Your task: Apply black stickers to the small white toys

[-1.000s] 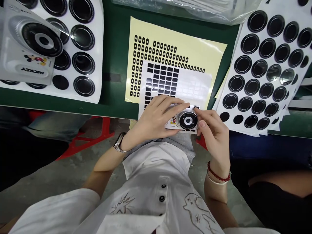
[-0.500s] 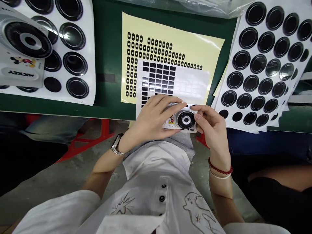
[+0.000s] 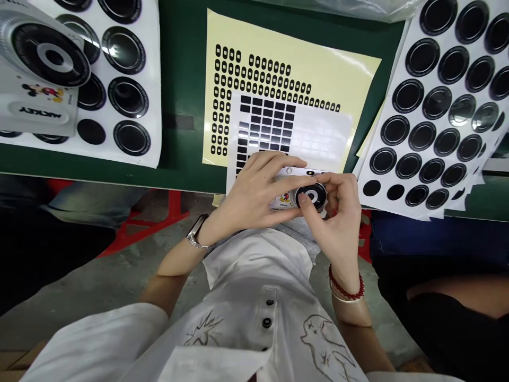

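My left hand (image 3: 254, 191) wraps the top and left of a small white instant camera (image 3: 283, 200) with a Mickey Mouse print. My right hand (image 3: 334, 217) pinches the camera's black round lens ring (image 3: 314, 196), with its thumb and fingers on the rim. The fingers hide part of the ring and the camera's right end. Behind the hands, the camera's lower edge rests near a white sheet of black rectangular labels (image 3: 262, 124), which lies on a yellow backing sheet of small black rounded labels (image 3: 254, 69).
A second Mickey camera (image 3: 42, 66) lies at top left on a white sheet of black round stickers (image 3: 127, 85). Another such sheet (image 3: 433, 122) lies at right. All rest on a green bench (image 3: 183, 101), whose front edge runs below them. A plastic bag (image 3: 338, 6) lies along the top.
My right hand has moved from the camera's right edge onto the lens ring and now covers part of it. The view has shifted slightly.
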A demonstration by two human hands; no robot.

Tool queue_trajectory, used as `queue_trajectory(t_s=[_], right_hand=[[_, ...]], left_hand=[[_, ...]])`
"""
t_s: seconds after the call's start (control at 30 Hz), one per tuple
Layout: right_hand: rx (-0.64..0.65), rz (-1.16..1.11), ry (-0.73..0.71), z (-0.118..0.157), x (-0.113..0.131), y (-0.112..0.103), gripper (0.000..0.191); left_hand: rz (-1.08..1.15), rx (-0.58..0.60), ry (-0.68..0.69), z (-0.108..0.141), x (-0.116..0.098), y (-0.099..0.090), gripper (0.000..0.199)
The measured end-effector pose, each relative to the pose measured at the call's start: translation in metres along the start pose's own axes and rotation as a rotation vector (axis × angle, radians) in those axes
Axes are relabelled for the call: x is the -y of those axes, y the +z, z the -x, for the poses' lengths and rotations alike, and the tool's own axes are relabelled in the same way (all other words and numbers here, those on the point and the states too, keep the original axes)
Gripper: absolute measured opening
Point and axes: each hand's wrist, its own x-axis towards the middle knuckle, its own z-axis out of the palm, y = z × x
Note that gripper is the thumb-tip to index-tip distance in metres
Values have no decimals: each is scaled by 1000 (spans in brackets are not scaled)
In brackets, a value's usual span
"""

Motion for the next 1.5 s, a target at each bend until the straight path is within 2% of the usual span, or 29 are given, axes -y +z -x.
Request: queue_trajectory(t_s=[0.27, 0.4, 0.47, 0.57, 0.77, 0.97, 1.13, 1.2, 1.27, 1.37, 1.43, 1.5], right_hand=[[81, -112, 36, 1, -4, -11, 35], [182, -312, 110, 0, -19, -22, 42], [198, -377, 144, -1, -24, -24, 38], [193, -339, 154, -2, -27, -26, 34], [262, -495, 190, 0, -25, -32, 51], [230, -350, 167, 2, -23, -30, 36], [343, -444, 143, 3, -27, -36, 57], [305, -474, 163, 4, -28, -37, 45], [184, -451, 191, 4, -27, -35, 22], [24, -399, 194, 0, -25, -28, 20], [18, -407, 197, -6, -24, -26, 15], [65, -444, 218, -13, -23, -26, 16]], left_hand=[[6, -24, 10, 1, 2, 2, 44], [-6, -28, 10, 1, 2, 3, 46], [1, -29, 13, 1, 2, 3, 46], [-1, -38, 12, 1, 3, 4, 46], [-6, -59, 33, 2, 5, 6, 48], [-15, -55, 22, 2, 4, 5, 46], [-25, -54, 28, 1, 4, 5, 47], [-24, -49, 22, 1, 4, 5, 46], [-23, -42, 15, 1, 3, 5, 46], [-15, -38, 2, 1, 3, 4, 49], [-5, -42, -3, 1, 2, 4, 54], [4, -52, 0, 0, 2, 4, 58]])
